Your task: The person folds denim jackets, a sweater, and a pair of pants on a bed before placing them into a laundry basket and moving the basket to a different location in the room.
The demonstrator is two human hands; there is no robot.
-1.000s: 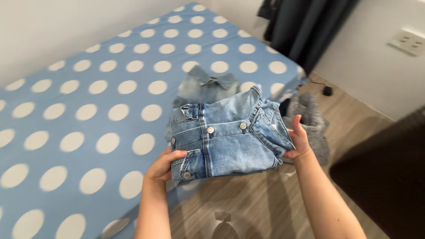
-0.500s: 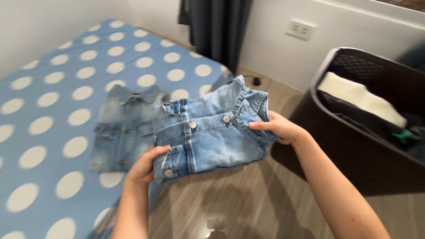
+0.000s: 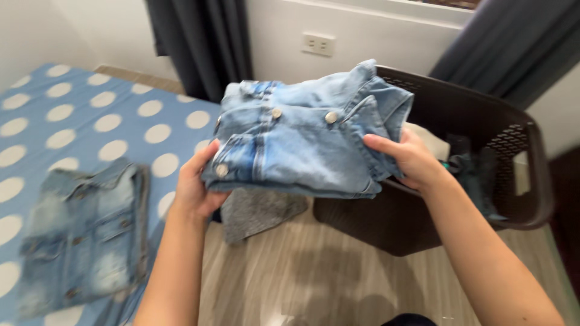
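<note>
Gripping a folded denim jacket (image 3: 302,136) from both sides, the person holds it in the air at chest height in the head view, above the wooden floor (image 3: 314,271) and just in front of a dark brown laundry basket (image 3: 519,169). The left hand (image 3: 196,184) clasps the jacket's lower left corner, thumb on top near a metal button and the remaining fingers curled out of sight beneath the cloth. The right hand (image 3: 408,158) closes on the right edge, thumb lying across the top fold by the collar, the other fingers tucked under the bundle. The jacket's button placket faces up, and its right end overlaps the basket's near rim as seen from above; whether it touches the rim cannot be told.

Below the jacket, a grey knitted garment (image 3: 260,211) hangs off the edge of the bed (image 3: 78,121), which wears a blue sheet with pale dots. A second folded denim jacket (image 3: 84,235), paler and faded, lies flat on the bed at the lower left, well apart from the hands. Inside the basket sit some dark clothes (image 3: 477,175) and a pale piece partly hidden by the right hand. Dark curtains (image 3: 199,42) hang against the white wall, with a wall socket (image 3: 318,44) between them.
</note>
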